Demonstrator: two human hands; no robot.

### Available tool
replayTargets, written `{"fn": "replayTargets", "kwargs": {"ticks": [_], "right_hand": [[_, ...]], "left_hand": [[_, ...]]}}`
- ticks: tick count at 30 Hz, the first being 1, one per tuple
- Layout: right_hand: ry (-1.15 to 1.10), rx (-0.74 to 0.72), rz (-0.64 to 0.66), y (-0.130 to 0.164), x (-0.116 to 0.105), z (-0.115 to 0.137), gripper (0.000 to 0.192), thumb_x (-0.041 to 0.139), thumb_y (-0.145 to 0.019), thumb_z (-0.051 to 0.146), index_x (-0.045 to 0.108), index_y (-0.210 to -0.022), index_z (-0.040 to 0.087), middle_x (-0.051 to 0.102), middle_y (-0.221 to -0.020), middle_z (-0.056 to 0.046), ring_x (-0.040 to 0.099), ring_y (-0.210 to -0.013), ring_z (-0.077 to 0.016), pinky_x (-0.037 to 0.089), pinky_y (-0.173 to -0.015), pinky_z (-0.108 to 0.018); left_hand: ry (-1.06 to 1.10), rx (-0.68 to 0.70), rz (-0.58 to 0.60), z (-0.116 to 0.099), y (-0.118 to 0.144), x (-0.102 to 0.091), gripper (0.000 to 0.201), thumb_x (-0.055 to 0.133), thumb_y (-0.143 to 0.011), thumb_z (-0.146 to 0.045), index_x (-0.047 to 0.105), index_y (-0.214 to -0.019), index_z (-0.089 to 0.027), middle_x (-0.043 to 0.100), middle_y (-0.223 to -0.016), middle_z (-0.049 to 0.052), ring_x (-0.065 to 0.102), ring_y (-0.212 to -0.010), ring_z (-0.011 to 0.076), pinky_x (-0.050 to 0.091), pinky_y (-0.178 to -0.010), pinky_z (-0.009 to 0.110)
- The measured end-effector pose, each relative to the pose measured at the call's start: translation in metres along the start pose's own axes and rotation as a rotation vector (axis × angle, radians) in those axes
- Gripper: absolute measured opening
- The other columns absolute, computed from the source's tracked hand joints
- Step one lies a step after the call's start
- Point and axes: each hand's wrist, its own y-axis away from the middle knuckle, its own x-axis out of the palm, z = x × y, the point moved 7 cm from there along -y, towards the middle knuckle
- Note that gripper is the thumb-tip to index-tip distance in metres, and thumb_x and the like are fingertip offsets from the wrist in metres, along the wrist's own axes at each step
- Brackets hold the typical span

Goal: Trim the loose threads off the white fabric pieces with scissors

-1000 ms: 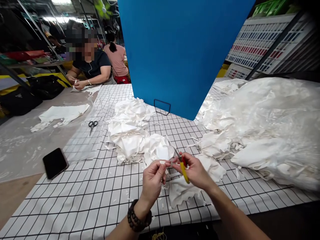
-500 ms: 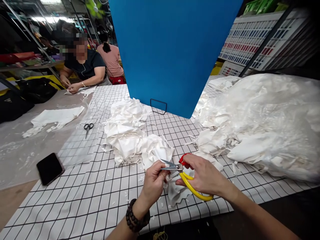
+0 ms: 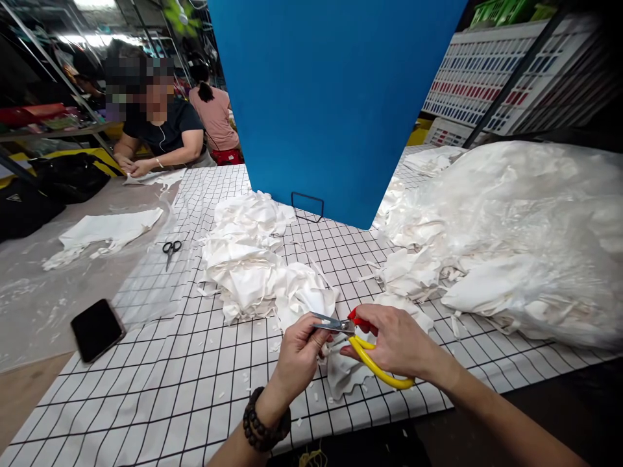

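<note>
Scissors (image 3: 347, 326), red-and-yellow handles, lower centre: rigid, likely light; right hand (image 3: 392, 340), fingers curled round handles. White cloth piece (image 3: 344, 376), beneath: likely soft, limp, best held by edge; left hand (image 3: 298, 350), fingers apparently pinching it.

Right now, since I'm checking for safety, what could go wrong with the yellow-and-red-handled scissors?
The blades of the scissors sit right at the left hand, so a slip might nick it. White cloth lies just below, so a stray snip could catch it.
</note>
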Motion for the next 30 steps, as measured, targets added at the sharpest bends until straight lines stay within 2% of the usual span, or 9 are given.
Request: {"fn": "replayTargets", "kwargs": {"ticks": [11, 17, 20, 23, 25, 26, 28, 30], "right_hand": [[0.019, -0.043, -0.035, 0.0, -0.004, 0.002, 0.036, 0.07, -0.069, 0.05, 0.049, -0.065, 0.022, 0.053, -0.059, 0.003, 0.041, -0.051, -0.0118, 0.022, -0.048, -0.025], [0.049, -0.048, -0.063, -0.001, 0.005, -0.004, 0.04, 0.066, -0.073, 0.053, 0.046, -0.06, 0.021, 0.048, -0.055, 0.003, 0.038, -0.049, -0.011, 0.022, -0.05, -0.025], [-0.091, -0.02, -0.043, 0.001, 0.011, -0.008, 0.04, 0.07, -0.071, 0.051, 0.047, -0.06, 0.02, 0.045, -0.055, 0.005, 0.036, -0.05, -0.0102, 0.023, -0.05, -0.025], [-0.407, 0.095, 0.036, 0.004, 0.015, -0.022, 0.037, 0.074, -0.069, 0.047, 0.048, -0.065, 0.021, 0.042, -0.057, 0.006, 0.034, -0.052, -0.0099, 0.025, -0.048, -0.023], [-0.641, 0.192, 0.035, 0.006, 0.011, -0.043, 0.035, 0.073, -0.072, 0.047, 0.049, -0.069, 0.021, 0.042, -0.06, 0.006, 0.038, -0.054, -0.0103, 0.03, -0.049, -0.023], [-0.723, 0.241, -0.003, 0.008, 0.006, -0.057, 0.035, 0.072, -0.073, 0.047, 0.049, -0.07, 0.021, 0.043, -0.062, 0.006, 0.04, -0.055, -0.0105, 0.034, -0.051, -0.023], [-0.771, 0.358, -0.126, 0.013, -0.006, -0.095, 0.035, 0.07, -0.075, 0.049, 0.049, -0.07, 0.02, 0.046, -0.065, 0.005, 0.044, -0.057, -0.0113, 0.039, -0.054, -0.025], [-0.66, 0.499, -0.218, 0.024, -0.015, -0.134, 0.034, 0.072, -0.072, 0.047, 0.051, -0.072, 0.02, 0.051, -0.067, 0.004, 0.048, -0.059, -0.0126, 0.041, -0.057, -0.027]], "left_hand": [[0.125, -0.074, 0.039, 0.003, 0.0, 0.002, 0.025, 0.065, -0.083, -0.038, 0.068, -0.074, -0.016, 0.057, -0.071, 0.002, 0.05, -0.054, 0.01, 0.043, -0.047, 0.021], [0.163, -0.139, 0.057, 0.008, 0.001, 0.001, 0.026, 0.065, -0.084, -0.04, 0.07, -0.078, -0.015, 0.057, -0.068, 0.001, 0.048, -0.051, 0.0082, 0.04, -0.046, 0.02], [0.174, -0.142, 0.068, 0.011, 0.0, 0.005, 0.028, 0.064, -0.084, -0.042, 0.07, -0.08, -0.014, 0.058, -0.071, 0.002, 0.05, -0.053, 0.0093, 0.041, -0.047, 0.02], [0.124, -0.108, 0.059, 0.008, -0.004, 0.004, 0.028, 0.063, -0.085, -0.041, 0.069, -0.078, -0.015, 0.057, -0.07, 0.003, 0.052, -0.057, 0.0112, 0.043, -0.05, 0.021], [0.057, -0.065, 0.012, -0.001, -0.013, -0.009, 0.026, 0.062, -0.085, -0.039, 0.068, -0.075, -0.015, 0.058, -0.067, 0.002, 0.053, -0.06, 0.0125, 0.045, -0.054, 0.022], [0.02, -0.026, -0.039, -0.009, -0.02, -0.023, 0.025, 0.062, -0.085, -0.038, 0.066, -0.074, -0.016, 0.06, -0.068, 0.002, 0.055, -0.063, 0.0133, 0.046, -0.057, 0.023], [-0.086, 0.088, -0.199, -0.034, -0.037, -0.063, 0.024, 0.061, -0.085, -0.037, 0.063, -0.072, -0.018, 0.065, -0.074, 0.003, 0.058, -0.071, 0.0153, 0.048, -0.066, 0.025], [-0.286, 0.204, -0.364, -0.064, -0.055, -0.107, 0.022, 0.057, -0.087, -0.039, 0.063, -0.081, -0.019, 0.069, -0.088, 0.006, 0.061, -0.083, 0.0194, 0.05, -0.077, 0.03]]}}
